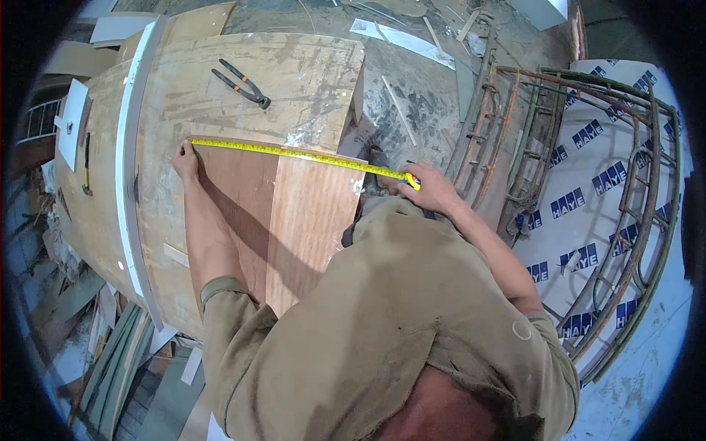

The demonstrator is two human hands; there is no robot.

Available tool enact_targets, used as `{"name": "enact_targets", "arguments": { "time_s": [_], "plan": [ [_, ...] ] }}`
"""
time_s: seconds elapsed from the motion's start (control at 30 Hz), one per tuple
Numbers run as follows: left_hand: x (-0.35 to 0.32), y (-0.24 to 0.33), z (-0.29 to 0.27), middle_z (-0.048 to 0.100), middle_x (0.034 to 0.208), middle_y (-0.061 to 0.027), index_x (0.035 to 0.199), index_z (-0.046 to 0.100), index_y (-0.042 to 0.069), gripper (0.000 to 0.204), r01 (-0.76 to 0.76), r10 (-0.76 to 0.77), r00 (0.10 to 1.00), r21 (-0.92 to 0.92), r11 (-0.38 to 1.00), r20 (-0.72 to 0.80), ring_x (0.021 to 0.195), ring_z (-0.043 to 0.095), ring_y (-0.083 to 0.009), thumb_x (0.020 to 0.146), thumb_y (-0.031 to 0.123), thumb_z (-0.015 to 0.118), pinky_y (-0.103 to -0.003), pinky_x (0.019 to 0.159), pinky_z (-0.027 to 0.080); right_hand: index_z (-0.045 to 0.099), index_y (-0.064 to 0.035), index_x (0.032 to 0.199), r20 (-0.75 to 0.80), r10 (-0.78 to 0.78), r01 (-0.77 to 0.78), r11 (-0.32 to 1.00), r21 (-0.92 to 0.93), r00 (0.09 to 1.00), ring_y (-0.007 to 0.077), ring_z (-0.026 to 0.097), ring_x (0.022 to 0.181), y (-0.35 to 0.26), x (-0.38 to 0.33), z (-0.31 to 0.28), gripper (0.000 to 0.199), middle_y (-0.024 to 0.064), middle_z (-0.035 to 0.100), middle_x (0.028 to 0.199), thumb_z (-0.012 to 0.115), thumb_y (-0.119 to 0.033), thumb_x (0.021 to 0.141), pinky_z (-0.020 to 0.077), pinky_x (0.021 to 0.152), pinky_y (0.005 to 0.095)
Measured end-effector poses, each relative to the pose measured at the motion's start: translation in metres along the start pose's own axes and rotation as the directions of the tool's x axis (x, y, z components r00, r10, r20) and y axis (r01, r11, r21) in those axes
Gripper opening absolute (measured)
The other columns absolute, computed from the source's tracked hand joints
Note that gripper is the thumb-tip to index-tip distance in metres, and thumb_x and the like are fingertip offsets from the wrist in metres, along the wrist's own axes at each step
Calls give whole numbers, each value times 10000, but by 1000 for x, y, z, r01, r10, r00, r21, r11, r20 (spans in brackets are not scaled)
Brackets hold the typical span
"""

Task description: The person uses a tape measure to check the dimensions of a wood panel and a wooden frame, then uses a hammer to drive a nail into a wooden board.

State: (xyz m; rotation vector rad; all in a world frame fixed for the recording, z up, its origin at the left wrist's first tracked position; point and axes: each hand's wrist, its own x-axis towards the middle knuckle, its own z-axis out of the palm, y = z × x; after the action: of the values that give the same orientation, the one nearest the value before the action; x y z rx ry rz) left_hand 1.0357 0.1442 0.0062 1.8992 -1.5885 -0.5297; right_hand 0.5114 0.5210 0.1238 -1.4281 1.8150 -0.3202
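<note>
A yellow tape measure (pixel 309 155) is pulled out in a nearly straight line across the wooden boards, sloping slightly down to the right. Its free end is pinched in my left hand (pixel 185 160), near the far left corner of a reddish-brown board (pixel 234 184). My right hand (pixel 430 188) grips the case, out past the right edge of a paler plywood strip (pixel 312 213). The blade crosses both pieces near their far edges. Beyond it, orange-handled end-cutting pincers (pixel 245 87) lie on the plywood worktop (pixel 184 92).
A long pale metal strip (pixel 125 162) runs along the worktop's left part, with a hammer (pixel 87 165) farther left. Rusty metal frames (pixel 647 191) lean by printed white sheeting (pixel 588 169) on the right. Offcuts (pixel 121 360) are piled lower left; scraps (pixel 401 110) litter the floor.
</note>
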Motion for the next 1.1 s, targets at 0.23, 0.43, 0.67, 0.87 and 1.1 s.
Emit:
{"name": "enact_targets", "arguments": {
  "time_s": [0.23, 0.43, 0.67, 0.87, 1.1],
  "plan": [
    [-5, 7, -5, 731, 952, -145, 1040, 713, -18, 342, 25, -27, 999, -47, 999, -44, 862, 669, -203, 929, 294, 627, -340, 794, 504, 602, -146, 1248, 104, -87, 84, 996, 33, 991, 345, 590, 1082, 14, 9, -3, 446, 161, 634, 1096, 650, -354, 856, 475, 939, 444],
    [-4, 9, 7, 729, 974, -156, 1067, 707, -26, 371, 31, -31, 999, 13, 999, -39, 884, 669, -214, 930, 309, 621, -342, 815, 503, 566, -106, 1261, 230, -111, 92, 992, 92, 967, 361, 571, 1147, 16, 21, -10, 492, 177, 597, 1261, 671, -357, 851, 459, 975, 439],
    [0, -4, 2, 734, 957, -142, 1059, 708, -28, 382, 90, -90, 995, -2, 996, -49, 869, 671, -204, 928, 322, 630, -329, 801, 507, 588, -87, 1178, 248, -203, 180, 977, 113, 947, 390, 559, 1149, 32, 37, 5, 426, 204, 595, 1242, 664, -364, 864, 448, 981, 451],
    [-13, 21, 6, 724, 868, -131, 1003, 707, -47, 363, 88, -90, 996, -55, 995, -21, 792, 648, -184, 932, 299, 625, -324, 740, 497, 599, -94, 1190, 304, -151, 123, 986, 109, 941, 385, 567, 1133, 22, 44, -1, 425, 199, 616, 1191, 666, -356, 863, 455, 972, 438],
    [-20, 34, 9, 709, 885, -176, 954, 727, 11, 289, 63, -42, 984, 118, 991, -170, 815, 665, -283, 909, 274, 616, -387, 750, 499, 627, -23, 1156, 149, -149, 137, 987, 86, 978, 368, 599, 1050, -1, 31, -11, 406, 186, 638, 1100, 696, -282, 851, 474, 910, 409]
  ]
}}
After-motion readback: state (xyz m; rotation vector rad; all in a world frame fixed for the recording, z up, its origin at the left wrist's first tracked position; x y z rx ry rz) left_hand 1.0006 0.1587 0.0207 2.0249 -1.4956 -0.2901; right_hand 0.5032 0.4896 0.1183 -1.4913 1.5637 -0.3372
